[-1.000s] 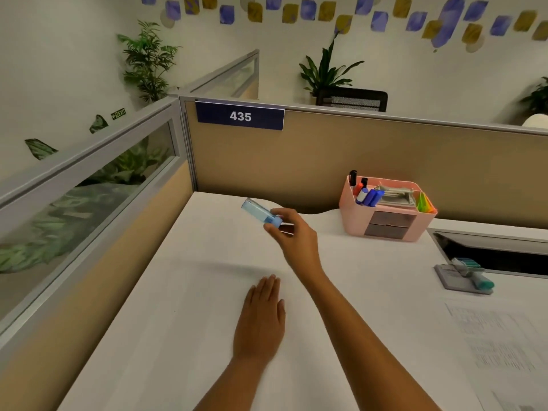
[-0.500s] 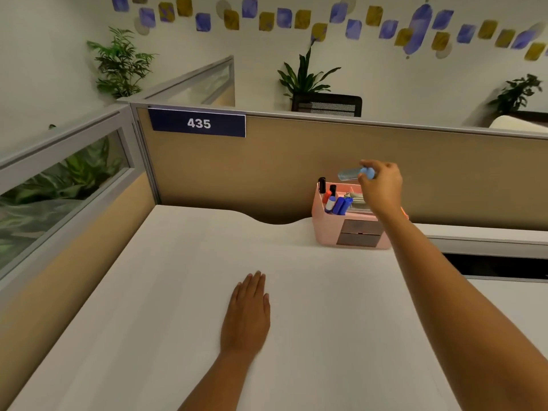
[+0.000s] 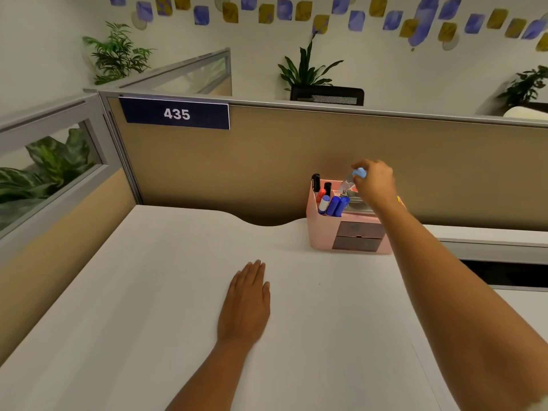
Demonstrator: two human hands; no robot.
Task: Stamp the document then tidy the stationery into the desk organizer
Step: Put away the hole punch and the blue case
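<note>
A pink desk organizer (image 3: 321, 232) stands at the back of the white desk against the tan partition, holding black, red and blue markers (image 3: 333, 204) and two grey drawers. My right hand (image 3: 375, 182) hovers over its top, shut on a small clear-and-blue stationery item (image 3: 351, 179) that tilts tip-down into a rear compartment. My left hand (image 3: 246, 304) lies flat, palm down, on the desk in front of me, fingers together, holding nothing. The document and stamp are out of view.
The white desk (image 3: 148, 292) has a curved notch at its back edge. Tan partitions with a "435" sign (image 3: 176, 114) close the back and left. A dark gap (image 3: 510, 275) opens to the right of the organizer.
My right hand carried the blue item from mid-desk to the organizer and has now lowered and tilted it downward into the top. My left hand stayed flat.
</note>
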